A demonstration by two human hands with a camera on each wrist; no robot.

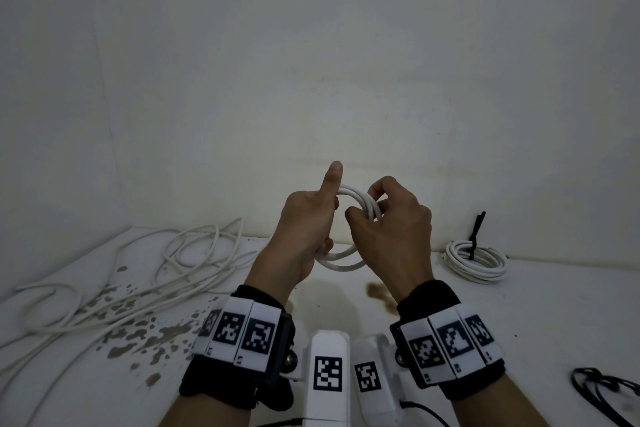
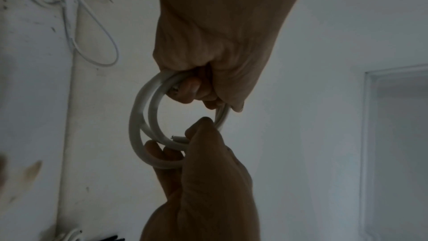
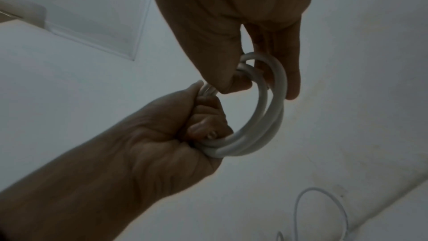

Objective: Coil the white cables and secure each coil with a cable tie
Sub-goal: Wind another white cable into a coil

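A small white cable coil (image 1: 362,203) of a few loops hangs in the air above the table, held between both hands. My left hand (image 1: 308,222) grips its left side in a fist, thumb pointing up. My right hand (image 1: 384,215) pinches the coil's right side between thumb and fingers. In the left wrist view the left hand (image 2: 197,87) closes around the coil (image 2: 136,116), and the right hand (image 2: 199,146) pinches it beside a cut cable end (image 2: 178,137). In the right wrist view the right hand's thumb and fingers (image 3: 291,80) straddle the coil's loops (image 3: 273,116), with the left hand (image 3: 185,127) fisted on them.
A finished white coil (image 1: 474,262) bound by a black cable tie (image 1: 473,236) lies at the back right of the white table (image 1: 519,322). Loose white cables (image 1: 166,267) sprawl across the left. Black cable ties (image 1: 602,388) lie at the front right. A wall stands close behind.
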